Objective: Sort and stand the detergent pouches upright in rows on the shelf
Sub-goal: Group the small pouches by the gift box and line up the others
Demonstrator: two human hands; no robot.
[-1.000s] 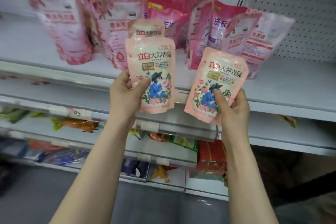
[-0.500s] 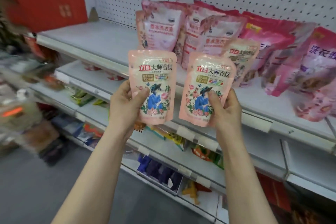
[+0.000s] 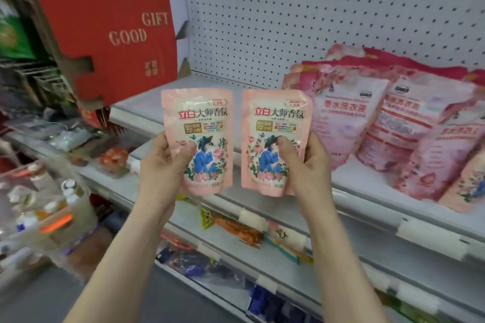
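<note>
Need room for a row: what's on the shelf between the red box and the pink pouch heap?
Only bare shelf shows between red gift box and pouch heap, head view; part hides behind the held pouches.

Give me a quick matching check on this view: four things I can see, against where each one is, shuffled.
Things:
1. red box
2. small pouch nearer the red box
3. small pouch nearer the pile
4. larger pink pouches

Places:
a. leaning in a pile on the shelf, at the right
b. gripped by the right hand
c. upper left, printed GOOD GIFT
d. gripped by the left hand

Pairs: 1-c, 2-d, 3-b, 4-a.
</note>
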